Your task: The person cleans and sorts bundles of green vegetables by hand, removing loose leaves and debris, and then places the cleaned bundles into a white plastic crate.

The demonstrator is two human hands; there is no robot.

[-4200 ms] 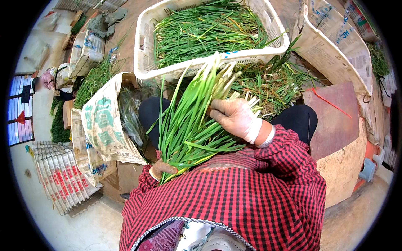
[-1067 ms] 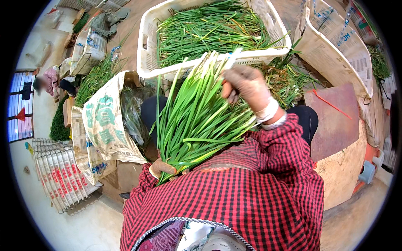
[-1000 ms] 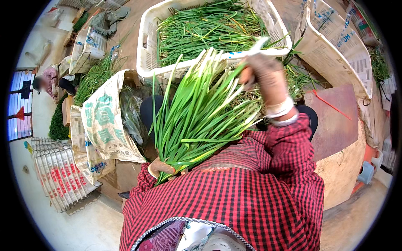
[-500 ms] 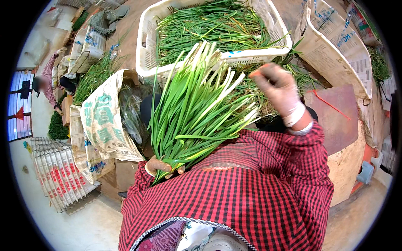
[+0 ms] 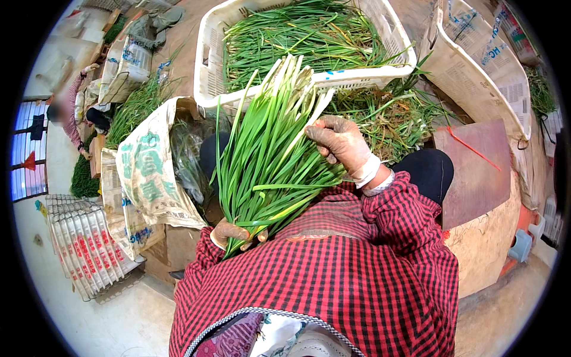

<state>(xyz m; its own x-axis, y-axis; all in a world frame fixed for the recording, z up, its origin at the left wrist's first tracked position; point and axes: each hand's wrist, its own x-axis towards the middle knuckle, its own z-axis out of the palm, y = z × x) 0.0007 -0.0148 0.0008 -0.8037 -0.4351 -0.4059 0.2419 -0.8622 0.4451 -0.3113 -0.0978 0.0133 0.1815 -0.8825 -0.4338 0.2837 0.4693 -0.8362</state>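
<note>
In the head view, a bunch of garlic chives (image 5: 267,160), or greens very like them, is held slantwise above the lap, pale stem ends away from the body and leaf tips toward it. The leafy end is clasped in the grip of the left hand (image 5: 231,234). The fingers of the right hand (image 5: 340,143) are curled and brought to a pale stem at the bunch's right edge; whether that stem is pinched or merely touched cannot be told.

The step in hand is judged to be picking over the bunch stem by stem. For the next move, a steady left hold seems to be called for, along with a light fingertip pinch, so that one stem can be worked without neighbouring leaves being bruised.

Beyond the bunch, a white plastic crate (image 5: 369,75) is filled with a broad layer of loose greens (image 5: 297,44), a few yellowed blades being mixed in. Between crate and knees, a tangled heap of scraps (image 5: 392,116) is seen, green and brown together. At the left, a white woven sack (image 5: 154,163) is propped with its mouth open, and crumpled clear plastic (image 5: 193,157) is seen at it. At the right, a pale perforated crate (image 5: 482,65) is stood; its contents are not shown.
</note>
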